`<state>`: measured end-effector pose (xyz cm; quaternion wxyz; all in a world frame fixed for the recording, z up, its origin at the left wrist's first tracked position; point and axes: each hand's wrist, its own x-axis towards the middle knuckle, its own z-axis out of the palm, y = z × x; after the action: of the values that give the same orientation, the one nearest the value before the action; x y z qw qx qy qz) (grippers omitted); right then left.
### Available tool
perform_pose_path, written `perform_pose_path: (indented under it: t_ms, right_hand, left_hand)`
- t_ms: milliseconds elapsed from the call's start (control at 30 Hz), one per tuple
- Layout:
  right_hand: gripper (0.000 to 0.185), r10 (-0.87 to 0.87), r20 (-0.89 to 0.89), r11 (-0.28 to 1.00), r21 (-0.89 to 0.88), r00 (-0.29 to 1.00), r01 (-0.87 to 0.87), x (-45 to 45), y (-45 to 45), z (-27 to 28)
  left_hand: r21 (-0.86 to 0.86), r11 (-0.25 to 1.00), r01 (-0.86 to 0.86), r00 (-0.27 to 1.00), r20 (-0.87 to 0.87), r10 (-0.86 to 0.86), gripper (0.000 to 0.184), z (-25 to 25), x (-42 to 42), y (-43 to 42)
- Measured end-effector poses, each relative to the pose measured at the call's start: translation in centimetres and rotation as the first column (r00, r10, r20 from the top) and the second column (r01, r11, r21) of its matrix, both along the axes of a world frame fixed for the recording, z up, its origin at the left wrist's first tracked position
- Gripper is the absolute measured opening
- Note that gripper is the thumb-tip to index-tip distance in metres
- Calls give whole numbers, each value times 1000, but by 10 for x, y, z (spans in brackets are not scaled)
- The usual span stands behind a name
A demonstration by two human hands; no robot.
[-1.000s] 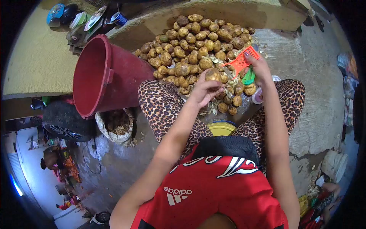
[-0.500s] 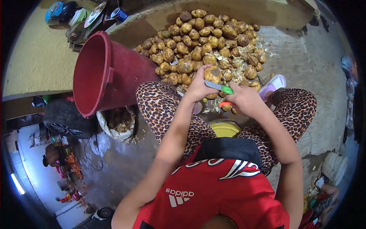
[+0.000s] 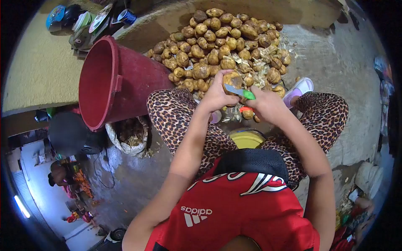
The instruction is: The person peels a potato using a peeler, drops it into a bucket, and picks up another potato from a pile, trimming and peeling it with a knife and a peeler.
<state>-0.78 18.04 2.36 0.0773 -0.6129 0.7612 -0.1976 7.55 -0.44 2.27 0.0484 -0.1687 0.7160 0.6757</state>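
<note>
My left hand [image 3: 217, 97] is closed around a round brown-yellow tuber [image 3: 233, 78], holding it up between my knees. In my right hand [image 3: 268, 102] is a knife [image 3: 235, 89] with a broad grey blade and a green and orange handle. The blade lies across the near face of the tuber and points left, toward my left thumb. Whether its edge is cutting into the skin is too small to tell. Just beyond my hands spreads a big pile of similar tubers [image 3: 201, 50], with pale peelings [image 3: 260, 67] among them on the right.
A yellow bucket [image 3: 247, 138] stands between my legs. At left a large red bin [image 3: 125, 79] lies tipped, its mouth facing left, near a white sack [image 3: 125, 144] of scraps. Farther left are a tyre [image 3: 73, 134] and a person [image 3: 63, 173]. A low wall [image 3: 284, 12] runs behind the pile.
The view has shifted slightly. The tuber has turned a little in my left hand, and the knife has tilted, its blade still against the near face.
</note>
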Motion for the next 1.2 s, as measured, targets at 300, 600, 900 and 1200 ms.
perform_pose_path:
  t_ms: [300, 600, 900, 1200]
  right_hand:
    - [15, 15, 124, 1000, -27, 992, -11, -2, -4, -7]
    - [22, 20, 170, 999, -50, 985, -12, -4, -7, -14]
    - [14, -41, 215, 999, 31, 976, 35, -9, -9, -8]
    - [10, 108, 621, 989, -146, 776, -20, -12, -8, -16]
  left_hand:
    - [-161, 987, 23, 997, -64, -33, 79, -7, -1, -1]
    - [-423, 901, -96, 990, -136, 42, 77, -1, 0, 9]
    - [-289, 954, -77, 993, -103, 49, 80, -2, -2, 9]
    - [-266, 964, 8, 999, -31, -17, 78, -20, -4, -4]
